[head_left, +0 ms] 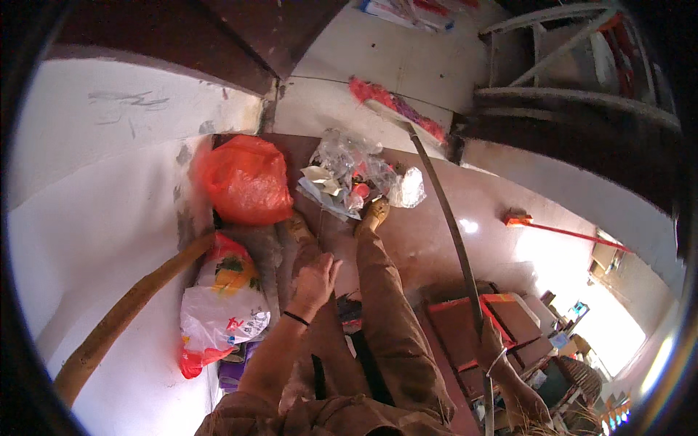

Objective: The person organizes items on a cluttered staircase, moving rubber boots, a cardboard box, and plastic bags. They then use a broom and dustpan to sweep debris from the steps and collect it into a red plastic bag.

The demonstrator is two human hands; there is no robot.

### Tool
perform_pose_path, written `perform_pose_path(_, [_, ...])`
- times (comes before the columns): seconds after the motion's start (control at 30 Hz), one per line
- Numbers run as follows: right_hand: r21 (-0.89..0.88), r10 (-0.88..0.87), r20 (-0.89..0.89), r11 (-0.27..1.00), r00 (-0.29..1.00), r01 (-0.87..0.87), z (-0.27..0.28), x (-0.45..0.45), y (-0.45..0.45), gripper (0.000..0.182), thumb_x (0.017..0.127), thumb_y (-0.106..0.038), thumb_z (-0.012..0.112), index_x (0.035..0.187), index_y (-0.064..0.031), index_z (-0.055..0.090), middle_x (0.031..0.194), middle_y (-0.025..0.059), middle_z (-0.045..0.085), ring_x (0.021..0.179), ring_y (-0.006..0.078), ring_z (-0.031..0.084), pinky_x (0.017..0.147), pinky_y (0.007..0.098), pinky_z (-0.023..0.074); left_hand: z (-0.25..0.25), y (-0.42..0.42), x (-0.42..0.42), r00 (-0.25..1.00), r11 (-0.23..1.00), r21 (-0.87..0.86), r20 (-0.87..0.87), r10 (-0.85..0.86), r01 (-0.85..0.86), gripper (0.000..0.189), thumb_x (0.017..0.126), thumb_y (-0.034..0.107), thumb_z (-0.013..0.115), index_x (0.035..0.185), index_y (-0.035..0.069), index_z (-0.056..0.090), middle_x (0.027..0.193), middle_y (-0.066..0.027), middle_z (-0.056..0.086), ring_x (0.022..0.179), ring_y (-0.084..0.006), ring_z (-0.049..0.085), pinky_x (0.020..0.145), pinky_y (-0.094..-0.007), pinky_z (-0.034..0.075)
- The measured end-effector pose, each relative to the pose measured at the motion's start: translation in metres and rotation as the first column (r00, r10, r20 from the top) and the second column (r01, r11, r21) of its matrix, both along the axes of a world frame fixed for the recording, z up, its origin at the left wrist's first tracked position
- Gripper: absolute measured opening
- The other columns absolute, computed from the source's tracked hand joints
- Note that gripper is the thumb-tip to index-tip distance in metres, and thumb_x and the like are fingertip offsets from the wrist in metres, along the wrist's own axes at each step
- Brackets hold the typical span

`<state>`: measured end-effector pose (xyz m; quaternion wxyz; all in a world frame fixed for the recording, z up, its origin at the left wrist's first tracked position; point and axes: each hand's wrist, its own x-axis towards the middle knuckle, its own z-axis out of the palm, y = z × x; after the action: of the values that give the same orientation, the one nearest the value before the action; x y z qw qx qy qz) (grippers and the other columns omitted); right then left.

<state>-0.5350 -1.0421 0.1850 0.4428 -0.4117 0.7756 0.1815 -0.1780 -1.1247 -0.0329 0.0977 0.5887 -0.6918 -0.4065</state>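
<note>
My right hand (491,346) is closed around the long handle of a broom, whose red and purple bristles (401,109) lie on the pale floor at the top. Loosely curled above my legs, my left hand (316,280) has nothing visible in it. In front of my feet is a heap of litter with clear plastic (346,150), paper, a red round piece and a crumpled white plastic bag (408,188). A full red plastic bag (248,182) stands left of the heap, by the wall.
A printed white and red bag (223,316) and a thick wooden pole (131,321) are at left. Red-brown boxes (458,332) stand at lower right. Another broom with a red handle (578,235) lies farther right. A doorway's dark frame (270,49) is ahead.
</note>
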Motion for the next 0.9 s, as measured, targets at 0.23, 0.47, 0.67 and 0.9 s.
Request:
perform_pose_path(0.23, [0.170, -0.615, 0.119, 0.786, 0.780, 0.594, 0.038, 0.000, 0.048, 0.021, 0.092, -0.024, 0.052, 0.084, -0.0064, 0.045, 0.059, 0.0080, 0.049, 0.047, 0.0237, 0.050, 0.041, 0.0355, 0.0379, -0.009, -0.046, -0.020, 0.982, 0.984, 0.013, 0.052, -0.180, 0.180, 0.021, 0.092, 0.024, 0.053, 0.086, 0.004, 0.049, 0.071, -0.0176, 0.059, 0.064, -0.0389, 0.058, 0.053, -0.0478, 0.046])
perform_pose_path(0.47, [0.473, -0.961, 0.273, 0.102, -0.036, 0.875, -0.033, -0.001, 0.040, 0.018, 0.093, -0.023, 0.052, 0.078, -0.0145, 0.048, 0.057, -0.0049, 0.040, 0.043, 0.0068, 0.037, 0.037, 0.0223, 0.0283, -0.010, -0.048, -0.033, 0.968, 0.971, 0.096, 0.102, -0.230, 0.221, 0.021, 0.092, 0.024, 0.054, 0.085, 0.005, 0.051, 0.067, -0.0164, 0.059, 0.063, -0.0377, 0.059, 0.053, -0.0470, 0.046])
perform_pose_path(0.67, [0.496, -0.942, 0.303, 0.283, 0.142, 0.821, -0.020, 0.040, -0.009, 0.021, 0.096, -0.020, 0.047, 0.076, -0.0133, 0.046, 0.058, -0.0040, 0.038, 0.042, 0.0079, 0.034, 0.035, 0.0226, 0.0256, -0.014, -0.047, -0.031, 0.993, 0.995, 0.021, 0.055, -0.100, 0.099, 0.023, 0.094, 0.026, 0.050, 0.086, 0.004, 0.053, 0.064, -0.0165, 0.060, 0.057, -0.0353, 0.061, 0.050, -0.0453, 0.049])
perform_pose_path(0.9, [-0.095, -0.166, 0.299, 0.975, 0.940, 0.202, -0.034, 0.002, -0.016, 0.012, 0.092, -0.018, 0.050, 0.092, -0.0059, 0.049, 0.069, 0.0095, 0.048, 0.060, 0.0253, 0.049, 0.053, 0.0377, 0.0406, -0.028, -0.040, -0.045, 0.988, 0.988, 0.046, 0.024, 0.150, -0.151, 0.021, 0.094, 0.025, 0.050, 0.088, 0.005, 0.051, 0.067, -0.0176, 0.061, 0.061, -0.0365, 0.061, 0.052, -0.0466, 0.048])
